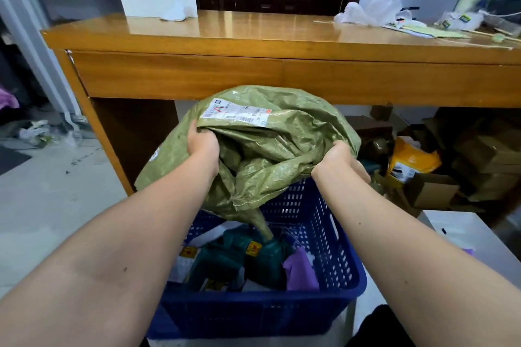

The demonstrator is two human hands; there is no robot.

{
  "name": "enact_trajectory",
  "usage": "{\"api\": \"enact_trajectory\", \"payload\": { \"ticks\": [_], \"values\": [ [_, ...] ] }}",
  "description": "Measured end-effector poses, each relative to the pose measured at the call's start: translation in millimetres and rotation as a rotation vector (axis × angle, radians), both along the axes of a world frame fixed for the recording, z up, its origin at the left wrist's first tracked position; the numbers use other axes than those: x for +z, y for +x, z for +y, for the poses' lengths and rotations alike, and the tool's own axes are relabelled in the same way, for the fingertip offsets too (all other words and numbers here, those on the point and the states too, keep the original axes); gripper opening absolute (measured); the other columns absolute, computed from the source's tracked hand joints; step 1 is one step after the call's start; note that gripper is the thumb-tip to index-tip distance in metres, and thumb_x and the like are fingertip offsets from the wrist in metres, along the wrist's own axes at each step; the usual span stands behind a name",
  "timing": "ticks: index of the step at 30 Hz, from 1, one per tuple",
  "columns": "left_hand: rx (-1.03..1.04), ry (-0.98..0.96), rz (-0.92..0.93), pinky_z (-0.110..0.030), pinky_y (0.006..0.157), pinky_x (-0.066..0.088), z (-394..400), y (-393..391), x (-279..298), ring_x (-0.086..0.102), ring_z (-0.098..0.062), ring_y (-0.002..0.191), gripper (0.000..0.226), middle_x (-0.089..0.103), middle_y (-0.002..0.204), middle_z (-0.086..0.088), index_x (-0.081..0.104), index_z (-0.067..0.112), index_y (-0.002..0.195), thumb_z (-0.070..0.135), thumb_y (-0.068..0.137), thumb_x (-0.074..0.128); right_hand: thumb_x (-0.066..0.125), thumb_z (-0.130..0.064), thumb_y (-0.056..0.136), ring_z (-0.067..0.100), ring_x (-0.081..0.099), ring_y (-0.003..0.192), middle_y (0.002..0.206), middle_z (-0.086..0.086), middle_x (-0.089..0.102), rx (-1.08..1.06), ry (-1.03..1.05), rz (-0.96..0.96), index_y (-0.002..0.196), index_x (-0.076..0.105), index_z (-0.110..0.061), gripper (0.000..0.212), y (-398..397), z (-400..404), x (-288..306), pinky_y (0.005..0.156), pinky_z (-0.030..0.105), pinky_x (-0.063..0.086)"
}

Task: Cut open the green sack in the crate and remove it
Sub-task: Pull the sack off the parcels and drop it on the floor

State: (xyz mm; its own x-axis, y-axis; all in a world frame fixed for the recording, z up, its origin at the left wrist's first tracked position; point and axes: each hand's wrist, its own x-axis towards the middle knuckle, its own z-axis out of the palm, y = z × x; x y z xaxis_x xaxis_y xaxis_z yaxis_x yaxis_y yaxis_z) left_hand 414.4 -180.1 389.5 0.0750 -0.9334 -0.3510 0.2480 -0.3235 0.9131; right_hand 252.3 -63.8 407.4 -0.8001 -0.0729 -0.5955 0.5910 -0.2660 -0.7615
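The green woven sack, crumpled and bearing a white shipping label, is held up above the far end of the blue perforated crate. My left hand grips its left folds and my right hand grips its right side. A narrow tail of the sack hangs down into the crate, touching the dark green packages and a purple item that lie inside.
A wooden desk stands right behind the crate, with a white box and plastic bags on top. Cardboard boxes and a yellow bag crowd the floor at right. A white surface is at my right.
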Motion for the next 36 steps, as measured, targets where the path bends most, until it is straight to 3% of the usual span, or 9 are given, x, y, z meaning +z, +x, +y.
{"api": "enact_trajectory", "payload": {
  "ticks": [4,10,12,17,22,26,29,32,36],
  "values": [
    [-0.024,-0.032,-0.133,-0.045,0.095,0.053,12,6,6,0.062,-0.026,0.096,0.060,0.063,0.124,0.001,0.035,0.053,0.143,0.021,0.092,0.026,0.062,-0.016,0.076,0.031,0.059,0.102,0.130,0.007,0.052,0.055,0.010,0.136,0.124,0.043,-0.013,0.051,9,5,8,0.089,0.046,0.053],
    [-0.211,-0.212,-0.186,-0.044,0.100,0.048,31,-4,18,0.057,-0.021,0.098,0.050,0.055,0.121,0.004,0.033,0.038,0.147,0.022,0.100,0.030,0.073,-0.014,0.076,0.023,0.059,0.087,0.091,0.000,0.064,0.640,0.085,0.419,0.102,0.062,-0.018,0.029,35,-6,4,0.077,0.032,0.050],
    [-0.279,-0.238,-0.147,-0.049,0.103,0.046,31,-6,23,0.056,-0.026,0.114,0.045,0.057,0.129,0.000,0.037,0.037,0.143,0.032,0.098,0.035,0.079,-0.018,0.072,0.021,0.061,0.090,0.099,0.001,0.068,0.710,0.091,0.453,0.111,0.067,-0.018,0.041,36,-10,3,0.080,0.032,0.052],
    [-0.529,-0.108,0.036,-0.043,0.095,0.054,28,-7,28,0.065,-0.029,0.111,0.063,0.066,0.129,-0.013,0.059,0.016,0.133,0.058,0.096,0.029,0.074,-0.029,0.080,0.011,0.048,0.053,0.083,-0.004,0.061,1.004,0.104,0.511,0.116,0.054,-0.026,0.041,39,-7,2,0.032,0.013,0.032],
    [-0.656,-0.097,0.163,-0.048,0.103,0.049,29,-13,36,0.061,-0.033,0.122,0.069,0.063,0.134,-0.016,0.057,0.013,0.137,0.060,0.097,0.028,0.080,-0.027,0.069,0.020,0.059,0.086,0.120,0.000,0.059,1.270,0.189,0.695,0.146,0.030,-0.032,0.092,36,-13,-2,0.049,0.023,0.041],
    [-0.758,-0.046,0.180,-0.049,0.104,0.048,32,-8,38,0.064,-0.032,0.119,0.067,0.067,0.127,-0.016,0.061,0.012,0.132,0.060,0.094,0.034,0.087,-0.016,0.061,0.022,0.062,0.108,0.119,-0.002,0.065,1.136,0.066,0.720,0.130,0.052,-0.022,0.077,38,-14,-10,0.093,0.042,0.053],
    [-0.703,-0.029,0.221,-0.046,0.102,0.048,32,0,35,0.067,-0.029,0.104,0.050,0.069,0.115,-0.016,0.058,0.005,0.131,0.038,0.099,0.038,0.079,-0.014,0.063,0.024,0.067,0.097,0.102,0.000,0.071,0.983,0.025,0.675,0.097,0.062,-0.027,0.041,41,-18,-17,0.091,0.046,0.055],
    [-0.570,-0.156,0.208,-0.037,0.080,0.055,23,16,30,0.069,-0.020,0.083,0.045,0.068,0.110,-0.016,0.055,0.005,0.131,0.000,0.088,0.042,0.070,-0.008,0.075,0.021,0.066,0.092,0.101,0.002,0.070,0.873,-0.057,0.620,0.097,0.062,-0.025,0.029,40,-18,-11,0.083,0.039,0.057],
    [-0.540,-0.167,-0.166,-0.040,0.081,0.053,14,42,12,0.047,-0.042,0.133,0.072,0.040,0.153,-0.018,0.036,0.025,0.149,0.024,0.085,0.068,0.065,-0.004,0.084,0.013,0.063,0.084,0.096,-0.002,0.066,0.793,-0.131,0.586,0.117,0.058,-0.015,0.035,32,-12,-5,0.067,0.028,0.052]
  ]
}}
